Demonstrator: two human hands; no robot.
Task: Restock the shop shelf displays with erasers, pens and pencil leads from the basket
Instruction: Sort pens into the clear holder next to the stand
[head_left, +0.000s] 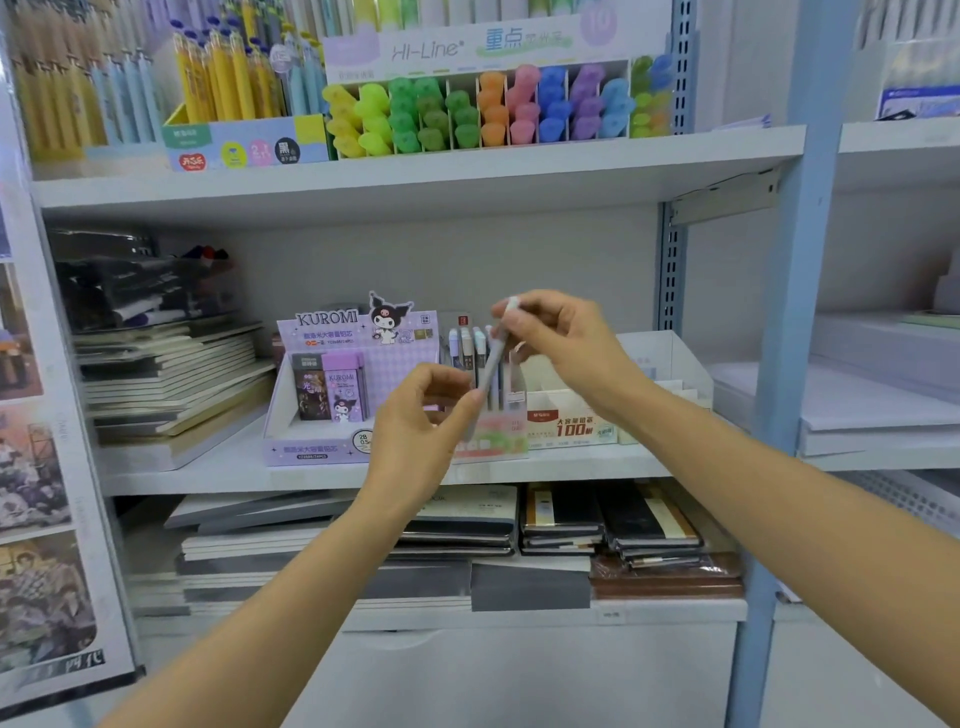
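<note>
From the head camera I see both hands raised in front of the middle shelf (234, 475), sharing one slim pale pen (492, 364). My right hand (561, 343) pinches its upper end between thumb and fingertips. My left hand (421, 421) is curled round the lower end, near the tip. The pen hangs tilted, just in front of the pen display stand (488, 444), where other pens already stand upright. The Kuromi lead box (332, 374) sits to the left of that stand, and a white lead box (571, 423) to its right.

I judge the pen light and stiff, with a smooth plastic barrel that could slip under a loose pinch. Taking it at mid-barrel with one hand should give better control for lowering it point-down into a slot. The basket is not in view.
</note>
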